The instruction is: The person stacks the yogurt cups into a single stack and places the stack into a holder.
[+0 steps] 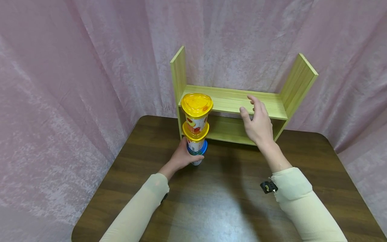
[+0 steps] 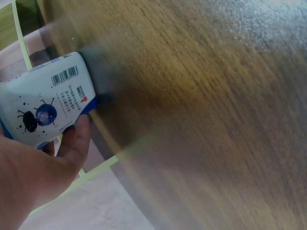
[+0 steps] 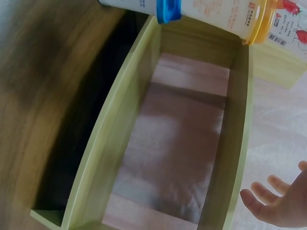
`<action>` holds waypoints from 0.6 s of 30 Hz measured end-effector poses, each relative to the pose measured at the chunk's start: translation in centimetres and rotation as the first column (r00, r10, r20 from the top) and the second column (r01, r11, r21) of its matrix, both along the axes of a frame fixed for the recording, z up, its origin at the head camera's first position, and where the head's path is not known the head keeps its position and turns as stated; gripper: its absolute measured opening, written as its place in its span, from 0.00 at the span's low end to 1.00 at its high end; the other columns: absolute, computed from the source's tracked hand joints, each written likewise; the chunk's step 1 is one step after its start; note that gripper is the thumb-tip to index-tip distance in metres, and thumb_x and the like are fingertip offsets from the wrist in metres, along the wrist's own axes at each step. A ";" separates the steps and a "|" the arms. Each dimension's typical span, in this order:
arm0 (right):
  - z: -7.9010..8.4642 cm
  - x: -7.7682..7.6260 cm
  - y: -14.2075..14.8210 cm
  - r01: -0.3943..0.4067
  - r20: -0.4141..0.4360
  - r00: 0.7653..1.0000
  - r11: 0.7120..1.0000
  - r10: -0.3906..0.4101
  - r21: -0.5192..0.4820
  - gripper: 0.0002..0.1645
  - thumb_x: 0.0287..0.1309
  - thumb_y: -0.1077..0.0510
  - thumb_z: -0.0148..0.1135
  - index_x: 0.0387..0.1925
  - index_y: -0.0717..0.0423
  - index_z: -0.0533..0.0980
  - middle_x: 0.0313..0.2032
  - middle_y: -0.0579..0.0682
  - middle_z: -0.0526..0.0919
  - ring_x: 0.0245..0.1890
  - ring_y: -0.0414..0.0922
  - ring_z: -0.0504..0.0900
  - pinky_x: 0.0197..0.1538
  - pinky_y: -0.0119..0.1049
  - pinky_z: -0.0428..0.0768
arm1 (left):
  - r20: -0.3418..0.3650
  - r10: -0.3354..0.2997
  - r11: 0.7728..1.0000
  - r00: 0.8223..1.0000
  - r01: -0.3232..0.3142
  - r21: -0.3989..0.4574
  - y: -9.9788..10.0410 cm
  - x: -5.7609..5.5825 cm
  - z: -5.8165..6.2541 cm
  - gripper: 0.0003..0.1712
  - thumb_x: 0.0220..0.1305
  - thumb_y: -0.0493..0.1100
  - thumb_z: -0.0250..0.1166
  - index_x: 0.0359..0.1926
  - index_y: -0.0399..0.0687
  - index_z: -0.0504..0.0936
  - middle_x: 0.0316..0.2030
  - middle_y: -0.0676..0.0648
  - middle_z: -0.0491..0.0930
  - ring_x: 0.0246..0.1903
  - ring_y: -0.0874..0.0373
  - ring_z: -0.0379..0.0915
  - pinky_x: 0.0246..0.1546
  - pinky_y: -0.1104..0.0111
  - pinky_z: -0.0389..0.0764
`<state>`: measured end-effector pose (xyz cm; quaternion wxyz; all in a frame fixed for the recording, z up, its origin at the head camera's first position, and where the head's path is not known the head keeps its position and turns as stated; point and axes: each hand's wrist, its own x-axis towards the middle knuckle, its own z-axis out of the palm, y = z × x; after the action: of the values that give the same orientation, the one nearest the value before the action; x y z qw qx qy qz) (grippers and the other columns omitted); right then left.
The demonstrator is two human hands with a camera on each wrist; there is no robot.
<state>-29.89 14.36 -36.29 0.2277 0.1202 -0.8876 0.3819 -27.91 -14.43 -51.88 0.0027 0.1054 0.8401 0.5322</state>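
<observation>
Three lidded plastic cups stand in a column at the left front of the wooden shelf. The top cup (image 1: 196,125) carries fruit pictures under a yellow lid (image 1: 196,105); a second yellow lid (image 1: 196,135) covers the middle cup. Lowest is a white cup (image 2: 43,105) printed with blueberries and a barcode, its blue lid (image 1: 205,146) partly showing. My left hand (image 1: 182,156) grips this lowest cup, thumb across the near side. My right hand (image 1: 259,126) holds nothing, fingers spread in front of the shelf's right half, apart from the column.
Behind the cups, the light wooden shelf (image 1: 232,99) has two levels and tall side panels (image 1: 299,82). It stands at the back of the dark wooden table (image 1: 211,198), whose corners are rounded. A pink curtain (image 1: 242,43) hangs behind.
</observation>
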 end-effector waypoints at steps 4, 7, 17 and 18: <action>-0.3 0.1 0.5 0.014 -0.001 1.000 1.000 -0.014 0.006 0.43 0.68 0.26 0.42 0.75 0.44 0.61 0.68 0.58 0.68 0.63 0.60 0.70 0.47 0.68 0.72 | -0.006 0.005 1.000 1.000 -0.005 -0.006 -0.1 -0.1 -0.1 0.55 0.50 0.47 0.82 0.71 0.55 0.55 0.64 0.49 0.68 0.62 0.52 0.69 0.67 0.51 0.68; -0.3 0.2 0.9 0.027 0.010 1.000 1.000 -0.027 0.015 0.43 0.68 0.26 0.42 0.75 0.44 0.60 0.68 0.58 0.68 0.64 0.60 0.69 0.47 0.68 0.71 | -0.003 0.009 1.000 1.000 -0.009 -0.010 -0.1 -0.2 -0.1 0.55 0.51 0.47 0.82 0.71 0.55 0.55 0.64 0.50 0.67 0.62 0.52 0.69 0.67 0.52 0.68; -0.6 0.4 2.3 0.062 0.020 0.998 0.998 -0.063 0.029 0.42 0.70 0.28 0.42 0.74 0.48 0.61 0.68 0.60 0.68 0.63 0.62 0.69 0.48 0.67 0.71 | 0.004 0.009 1.000 1.000 -0.009 -0.017 0.0 -0.4 -0.2 0.55 0.51 0.46 0.82 0.71 0.57 0.54 0.64 0.51 0.67 0.62 0.53 0.69 0.67 0.53 0.68; -0.7 0.5 2.4 0.065 0.019 0.998 0.997 -0.066 0.033 0.43 0.70 0.28 0.42 0.74 0.48 0.61 0.68 0.60 0.68 0.63 0.62 0.69 0.48 0.66 0.71 | 0.005 0.007 1.000 1.000 -0.007 -0.017 0.0 -0.4 -0.3 0.55 0.51 0.46 0.82 0.72 0.56 0.54 0.64 0.51 0.67 0.62 0.53 0.69 0.67 0.52 0.68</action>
<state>-29.41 16.80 -36.97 0.2291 0.0907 -0.8994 0.3611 -28.32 -14.46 -52.13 0.0039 0.1011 0.8448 0.5254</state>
